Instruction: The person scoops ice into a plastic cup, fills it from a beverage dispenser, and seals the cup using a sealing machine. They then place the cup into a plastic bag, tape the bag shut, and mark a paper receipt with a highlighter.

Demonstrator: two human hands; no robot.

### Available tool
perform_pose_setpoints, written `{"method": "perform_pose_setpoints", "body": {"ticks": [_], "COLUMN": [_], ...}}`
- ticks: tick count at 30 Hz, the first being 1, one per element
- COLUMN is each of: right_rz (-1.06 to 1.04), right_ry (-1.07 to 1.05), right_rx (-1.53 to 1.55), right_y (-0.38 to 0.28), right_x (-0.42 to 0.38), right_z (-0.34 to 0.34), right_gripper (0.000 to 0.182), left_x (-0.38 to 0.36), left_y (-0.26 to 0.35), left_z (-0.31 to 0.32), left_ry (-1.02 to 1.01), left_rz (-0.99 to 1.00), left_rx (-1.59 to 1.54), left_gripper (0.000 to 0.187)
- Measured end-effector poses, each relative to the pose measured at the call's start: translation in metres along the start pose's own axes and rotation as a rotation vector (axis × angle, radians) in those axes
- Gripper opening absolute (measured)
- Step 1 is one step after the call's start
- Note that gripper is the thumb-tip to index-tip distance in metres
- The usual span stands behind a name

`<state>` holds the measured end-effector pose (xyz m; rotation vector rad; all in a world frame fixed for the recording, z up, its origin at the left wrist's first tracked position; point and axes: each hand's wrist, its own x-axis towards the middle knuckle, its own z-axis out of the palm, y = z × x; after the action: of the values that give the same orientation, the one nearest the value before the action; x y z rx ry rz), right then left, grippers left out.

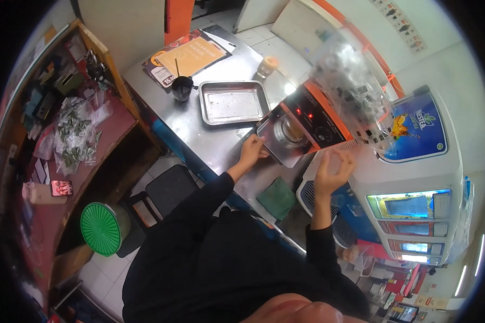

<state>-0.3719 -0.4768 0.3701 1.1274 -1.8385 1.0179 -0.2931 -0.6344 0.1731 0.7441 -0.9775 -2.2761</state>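
Note:
An orange and black cup sealing machine (pixel 320 116) with lit red indicators stands on the steel table in front of me. Inside the metal sliding tray (pixel 275 145) at its front sits a round clear cup (pixel 290 131). My left hand (pixel 251 152) has its thumb and curled fingers at the tray's left corner, gripping that edge. Close by the machine's lower right side is my right hand (pixel 334 171), raised with its fingers apart and nothing in them. A folded green cloth (pixel 276 198) lies on the table between my forearms.
A steel tray (pixel 234 90), a black cup (pixel 182 89) with a stick, menus (pixel 191 56) and a drink cup (pixel 267 67) share the table. The white drink dispenser (pixel 415 177) stands to the right. At left are a stool (pixel 175 188) and a green-lidded container (pixel 101 229).

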Motion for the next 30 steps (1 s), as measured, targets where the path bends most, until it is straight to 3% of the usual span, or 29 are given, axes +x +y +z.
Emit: {"method": "perform_pose_setpoints", "body": {"ticks": [2, 6, 8, 9, 11, 16, 18, 19, 20, 22, 24, 27, 28, 30], "right_rz": [-0.149, -0.394, -0.300, -0.311, -0.164, -0.269, -0.267, -0.417, -0.424, -0.688, -0.678, -0.585, -0.600, -0.097], "right_ry": [0.054, -0.120, -0.350, -0.352, -0.987, -0.938, -0.591, -0.361, -0.370, 0.062, 0.049, -0.472, -0.478, -0.910], "right_rx": [-0.026, -0.386, -0.566, -0.562, 0.093, -0.113, -0.527, -0.529, -0.527, -0.817, -0.808, -0.477, -0.471, -0.120], "right_y": [-0.023, -0.044, -0.030, -0.017, 0.008, 0.011, -0.021, -0.015, -0.004, 0.010, 0.003, -0.032, -0.040, -0.044], "right_x": [0.039, 0.129, 0.173, 0.203, 0.251, 0.241, 0.201, 0.178, 0.161, 0.137, 0.136, 0.169, 0.198, 0.244], "right_z": [-0.006, 0.007, 0.010, 0.009, 0.010, 0.043, 0.038, 0.043, 0.053, 0.071, 0.067, 0.026, 0.015, -0.003], "right_gripper": [0.043, 0.090, 0.110, 0.110, 0.124, 0.127, 0.119, 0.109, 0.109, 0.102, 0.095, 0.100, 0.100, 0.108], "left_x": [-0.007, 0.002, 0.006, 0.006, 0.003, 0.005, 0.003, 0.001, -0.001, -0.004, -0.009, -0.011, -0.010, -0.012], "left_y": [-0.006, -0.006, 0.000, 0.005, 0.011, 0.005, 0.004, 0.006, 0.006, 0.004, 0.004, 0.005, 0.006, 0.004], "left_z": [-0.003, -0.004, -0.006, -0.007, -0.010, -0.012, -0.012, -0.012, -0.012, -0.014, -0.017, -0.019, -0.020, -0.021], "left_ry": [0.022, 0.025, -0.007, -0.002, -0.060, -0.077, -0.067, -0.070, -0.073, -0.061, -0.073, -0.070, -0.060, -0.074], "left_rz": [-0.059, 0.018, -0.065, -0.061, -0.110, -0.094, -0.092, -0.080, -0.065, -0.056, -0.057, -0.053, -0.050, -0.029], "left_rx": [0.016, 0.028, 0.082, 0.072, 0.086, 0.039, 0.016, 0.016, 0.020, 0.010, 0.010, 0.030, 0.016, 0.020], "left_gripper": [0.027, 0.028, 0.028, 0.028, 0.029, 0.029, 0.029, 0.029, 0.029, 0.029, 0.029, 0.028, 0.028, 0.028]}}
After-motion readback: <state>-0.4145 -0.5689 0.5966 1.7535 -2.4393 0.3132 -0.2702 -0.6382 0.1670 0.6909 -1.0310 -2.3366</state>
